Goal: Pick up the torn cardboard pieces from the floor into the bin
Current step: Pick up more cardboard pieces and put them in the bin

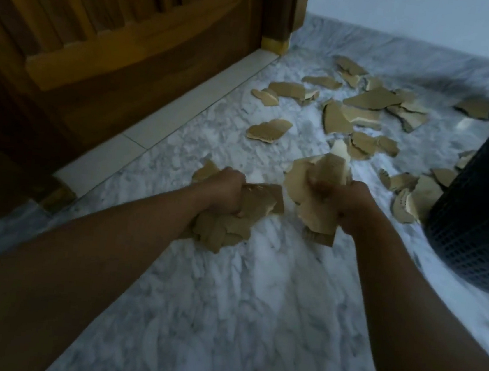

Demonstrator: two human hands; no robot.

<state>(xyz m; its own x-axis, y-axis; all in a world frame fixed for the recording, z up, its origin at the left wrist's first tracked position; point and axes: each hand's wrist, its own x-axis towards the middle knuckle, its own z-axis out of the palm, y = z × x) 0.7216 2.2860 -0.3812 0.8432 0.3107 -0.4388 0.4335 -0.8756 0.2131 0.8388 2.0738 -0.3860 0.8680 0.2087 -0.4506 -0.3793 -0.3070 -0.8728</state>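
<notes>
Marble floor (253, 308); fingers (317, 187) clutch cardboard pieces (309, 220)

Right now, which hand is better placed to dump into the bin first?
Right, probably. The right hand, gripping cardboard pieces, is nearer the bin; the left hand, also full, is farther off.

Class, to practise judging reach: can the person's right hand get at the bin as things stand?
Probably yes. The right hand, gripping a cardboard bundle, is on the same side as the bin; only loose pieces on the floor lie between them. Its opening barely shows.
</notes>
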